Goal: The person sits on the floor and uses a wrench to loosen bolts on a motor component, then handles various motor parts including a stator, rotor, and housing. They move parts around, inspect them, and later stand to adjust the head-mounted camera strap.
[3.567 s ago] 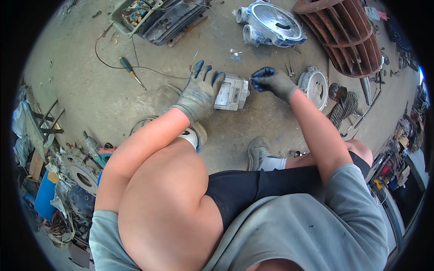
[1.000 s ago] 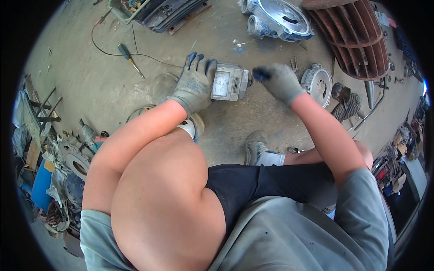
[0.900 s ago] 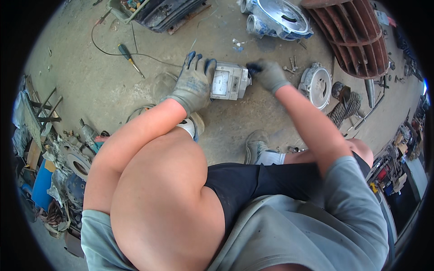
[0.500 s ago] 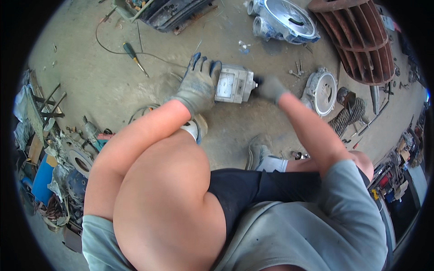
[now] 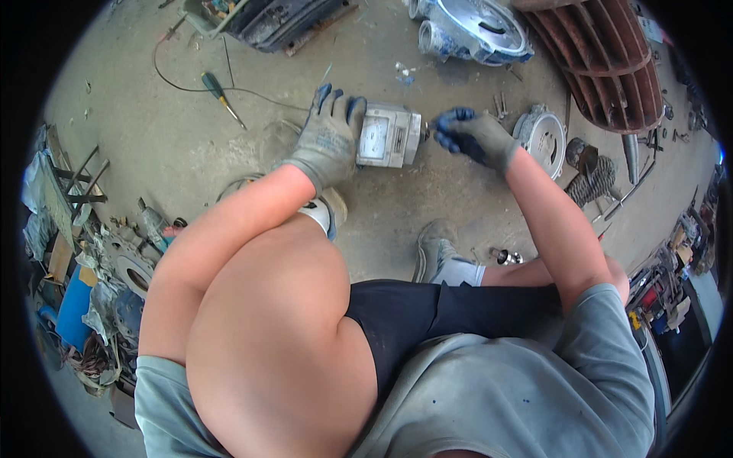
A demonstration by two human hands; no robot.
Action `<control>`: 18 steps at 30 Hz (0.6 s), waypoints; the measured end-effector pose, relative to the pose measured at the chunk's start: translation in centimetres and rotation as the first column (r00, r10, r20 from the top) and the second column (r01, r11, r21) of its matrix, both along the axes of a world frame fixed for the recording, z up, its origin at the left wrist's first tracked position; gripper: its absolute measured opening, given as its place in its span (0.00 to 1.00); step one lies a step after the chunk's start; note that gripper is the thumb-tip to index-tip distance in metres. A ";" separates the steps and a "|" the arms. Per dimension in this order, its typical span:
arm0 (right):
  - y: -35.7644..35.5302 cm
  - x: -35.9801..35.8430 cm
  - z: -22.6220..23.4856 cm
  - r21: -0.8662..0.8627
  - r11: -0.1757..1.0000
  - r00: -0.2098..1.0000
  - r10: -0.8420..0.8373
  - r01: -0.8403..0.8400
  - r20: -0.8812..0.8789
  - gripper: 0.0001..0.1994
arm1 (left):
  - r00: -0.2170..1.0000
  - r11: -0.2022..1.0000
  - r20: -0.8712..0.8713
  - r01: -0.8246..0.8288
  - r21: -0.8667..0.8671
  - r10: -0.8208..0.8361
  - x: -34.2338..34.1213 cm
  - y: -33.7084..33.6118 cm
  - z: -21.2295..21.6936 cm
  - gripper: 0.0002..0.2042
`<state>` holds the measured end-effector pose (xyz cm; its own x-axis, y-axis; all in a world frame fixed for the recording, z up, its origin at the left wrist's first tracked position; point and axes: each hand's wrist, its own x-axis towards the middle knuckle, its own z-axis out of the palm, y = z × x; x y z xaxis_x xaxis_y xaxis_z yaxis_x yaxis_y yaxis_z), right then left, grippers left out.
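Note:
A grey box-shaped meter [image 5: 391, 137] with a white dial lies on the concrete floor ahead of me, a short dark knob or shaft [image 5: 425, 131] on its right end. My left hand [image 5: 330, 137], in a grey glove with blue fingers, lies against the meter's left end, its fingers stretched out and somewhat apart. At the other end, my right hand [image 5: 475, 137], gloved alike, is bent close by the shaft. Its fingers are curled together; whether they hold a small part is hidden. A thin cable [image 5: 259, 95] runs along the floor to behind my left hand.
A screwdriver [image 5: 223, 99] lies left of the cable. Beyond are a metal housing [image 5: 477, 30] and a rusty ribbed casting [image 5: 595, 65]. A round metal cover [image 5: 544, 141] and a coil spring [image 5: 592, 182] lie to the right. Scrap parts [image 5: 114, 267] pile up at left.
My right hand, blurred before, now shows sharply with its curled fingers visible, slightly farther right and higher by the shaft. My left hand has stayed against the meter.

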<state>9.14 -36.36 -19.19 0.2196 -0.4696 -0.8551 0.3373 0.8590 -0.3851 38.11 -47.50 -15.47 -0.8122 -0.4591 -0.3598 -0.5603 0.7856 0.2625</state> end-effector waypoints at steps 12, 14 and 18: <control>6.6 -5.4 -3.4 0.350 0.937 0.997 0.003 0.022 -0.073 0.15 | 0.999 1.000 0.040 0.026 -0.001 -0.026 -0.1 -0.3 0.0 0.42; 4.8 -4.8 -1.7 0.255 0.928 0.948 0.303 -0.270 -0.098 0.27 | 0.999 1.000 0.034 0.015 0.000 -0.015 0.0 -0.2 0.1 0.43; -0.4 -2.4 5.4 0.256 0.691 0.705 0.708 -0.676 -0.051 0.42 | 0.998 1.000 0.057 0.023 0.007 -0.023 -0.2 -0.4 0.3 0.42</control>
